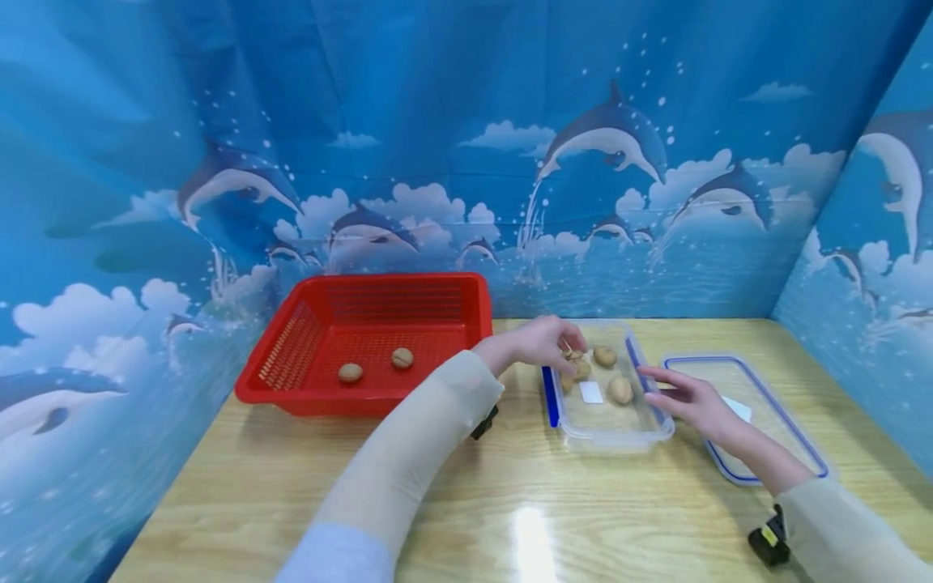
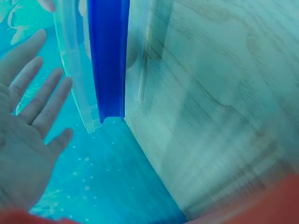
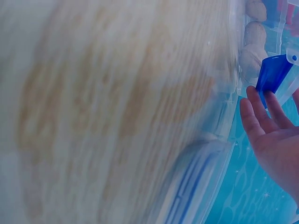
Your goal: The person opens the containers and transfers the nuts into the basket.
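1. Walnuts (image 1: pixel 620 391) — several lie in the clear container (image 1: pixel 615 438) on the desk (image 1: pixel 466 502), two in the red basket (image 1: pixel 364 395).
2. Left hand (image 1: pixel 541 343): over the container's left side, fingers spread apart.
3. Right hand (image 1: pixel 692 402): fingers apart, fingertips at the blue flap (image 3: pixel 274 72) — clear lid (image 1: pixel 717 380) nearby.

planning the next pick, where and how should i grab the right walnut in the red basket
Probably pinch the right walnut by its rounded sides from above: it lies uncovered on the floor of the red basket, whose raised walls hinder a low approach.
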`<move>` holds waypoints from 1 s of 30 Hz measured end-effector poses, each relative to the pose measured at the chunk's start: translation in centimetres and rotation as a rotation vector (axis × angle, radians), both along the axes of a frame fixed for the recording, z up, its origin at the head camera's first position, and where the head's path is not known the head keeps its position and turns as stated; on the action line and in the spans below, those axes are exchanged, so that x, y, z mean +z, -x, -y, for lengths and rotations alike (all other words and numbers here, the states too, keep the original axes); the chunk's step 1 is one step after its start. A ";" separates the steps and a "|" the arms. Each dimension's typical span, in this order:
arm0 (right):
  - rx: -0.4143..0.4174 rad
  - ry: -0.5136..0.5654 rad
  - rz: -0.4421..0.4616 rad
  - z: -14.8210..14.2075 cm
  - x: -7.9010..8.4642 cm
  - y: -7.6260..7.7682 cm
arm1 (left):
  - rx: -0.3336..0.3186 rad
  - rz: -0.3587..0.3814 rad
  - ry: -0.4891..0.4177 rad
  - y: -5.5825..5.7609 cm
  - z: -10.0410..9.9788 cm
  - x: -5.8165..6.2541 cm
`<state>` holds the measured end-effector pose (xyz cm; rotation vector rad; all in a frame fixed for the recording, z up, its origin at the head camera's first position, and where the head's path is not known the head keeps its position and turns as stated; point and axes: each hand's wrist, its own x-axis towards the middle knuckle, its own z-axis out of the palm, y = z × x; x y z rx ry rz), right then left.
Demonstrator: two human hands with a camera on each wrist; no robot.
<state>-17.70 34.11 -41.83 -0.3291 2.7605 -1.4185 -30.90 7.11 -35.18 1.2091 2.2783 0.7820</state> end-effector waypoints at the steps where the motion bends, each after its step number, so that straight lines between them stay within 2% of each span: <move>1: 0.002 -0.003 0.003 0.0 0.0 0.0 | -0.003 -0.015 0.011 0.0 -0.3 -0.1; 8: -0.027 -0.031 0.023 -0.1 0.0 0.0 | -0.031 -0.078 0.074 0.2 -1.8 -0.7; 15: -0.012 -0.026 0.026 0.2 0.1 0.0 | 0.015 -0.085 0.139 0.2 -1.7 -1.4; 21: -0.011 -0.003 0.012 0.2 -0.1 0.0 | -0.001 -0.138 0.221 0.0 -2.1 -1.7; 26: -0.008 0.012 -0.002 0.3 -0.2 0.0 | -0.022 -0.162 0.233 0.0 -2.5 -2.1; 30: -0.014 0.004 0.000 0.2 -0.1 0.0 | -0.019 -0.165 0.244 -0.3 -2.6 -1.8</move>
